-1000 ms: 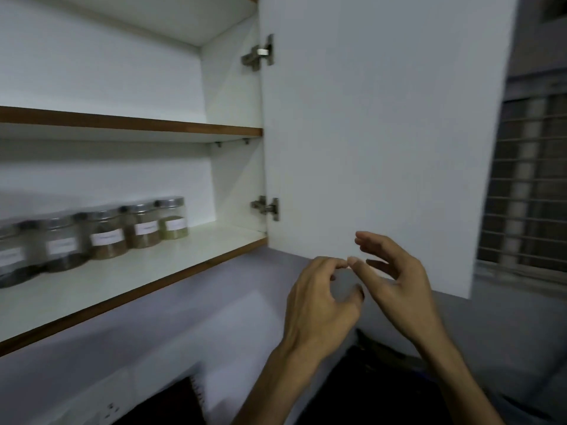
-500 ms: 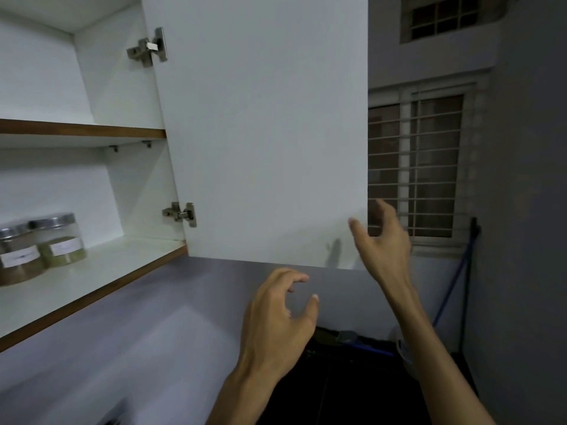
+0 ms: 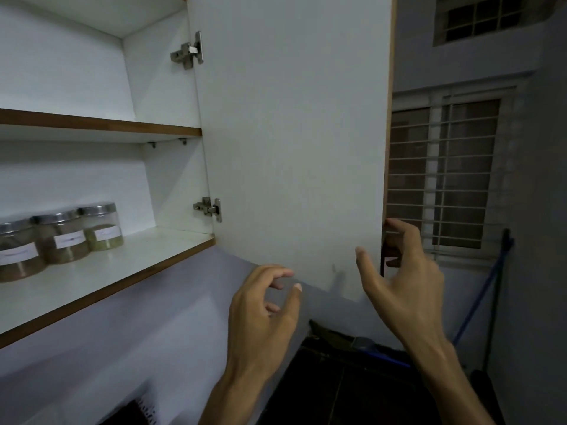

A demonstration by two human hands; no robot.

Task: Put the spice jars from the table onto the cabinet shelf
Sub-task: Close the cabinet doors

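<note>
Three clear spice jars with metal lids and white labels stand in a row on the lower cabinet shelf: one of green spice, one of brown, and one cut off by the left edge. The white cabinet door hangs open to the right of them. My right hand is at the door's free edge near its bottom corner, with the fingers curled behind the edge and the thumb on the inner face. Below the door my left hand hovers with loosely curled fingers, holding nothing.
The upper shelf holds nothing in view. Two metal hinges join the door to the cabinet. A barred window and a blue-handled stick are at the right. A dark surface lies below.
My right hand has closed its fingers around the door's free edge. My left hand rose a little under the door. The view swung left, so a third jar shows.
</note>
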